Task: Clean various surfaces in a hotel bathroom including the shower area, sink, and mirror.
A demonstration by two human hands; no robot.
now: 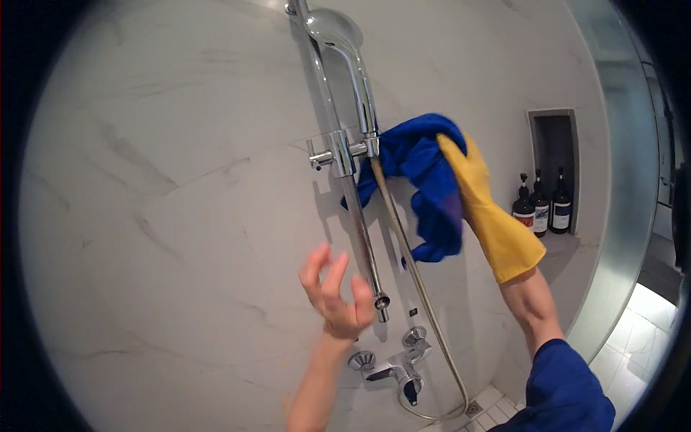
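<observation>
My right hand [469, 178], in a yellow rubber glove, grips a bunched blue cloth [432, 167] to the right of the shower rail. One end of the cloth passes behind the shower hose [402, 237] and the chrome rail [360, 227]. Bare and slightly blurred, my left hand [337, 294] is raised with fingers apart, left of the rail's lower end, holding nothing. Above the cloth, a chrome hand shower [356, 70] sits in the slider bracket [340, 154]. The hose hangs down from the bracket and loops below the mixer tap [399, 370].
Marble-patterned wall tiles [162, 243] stand behind the fixtures. At right, a recessed niche [553, 140] holds dark pump bottles [561, 208] with labels. A frosted glass panel [621, 162] borders the right side. A floor drain [474, 409] lies below the tap.
</observation>
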